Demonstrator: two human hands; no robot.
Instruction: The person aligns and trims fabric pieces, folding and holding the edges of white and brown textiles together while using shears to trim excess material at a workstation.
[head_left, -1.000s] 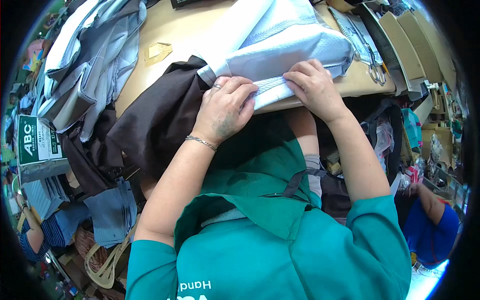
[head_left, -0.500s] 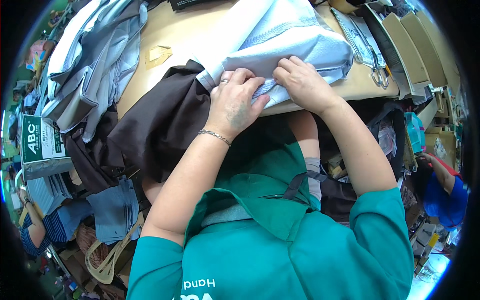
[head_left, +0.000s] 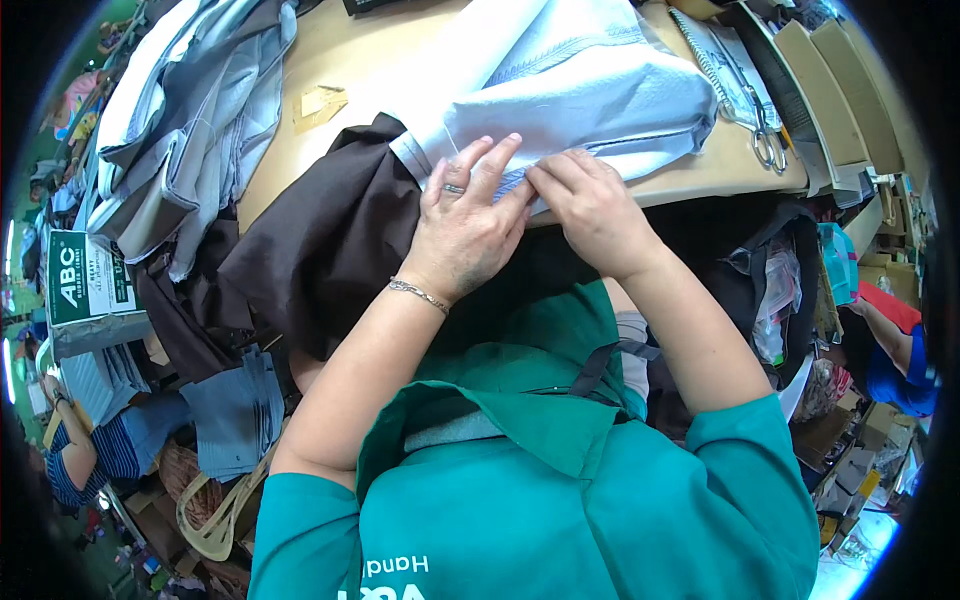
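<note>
A pale blue-white cloth piece (head_left: pixel 590 110) lies across the near part of the table, its edge folded back. My left hand (head_left: pixel 465 235), with a ring and a chain bracelet, pinches the cloth's near edge between thumb and index finger while the other fingers stand raised and spread. Right beside it, the bent fingers of my right hand (head_left: pixel 600 215) grip the same edge, the fingertips of both hands almost meeting. What lies under the fingertips is hidden. Dark brown cloth (head_left: pixel 320 230) emerges from under the pale piece at the left and hangs over the table edge.
On the tan table (head_left: pixel 365 50) lie scissors (head_left: pixel 765 135) and a spiral notebook (head_left: pixel 715 60) at right, by cardboard pieces (head_left: pixel 825 90). A heap of grey-blue garments (head_left: pixel 200 110) is at left, above a green-and-white box (head_left: pixel 90 285). Other people (head_left: pixel 90 450) sit at both sides.
My left hand's middle and ring fingers have lifted off the cloth and spread. My right hand has shifted left and nearer me, closing up to the left fingertips.
</note>
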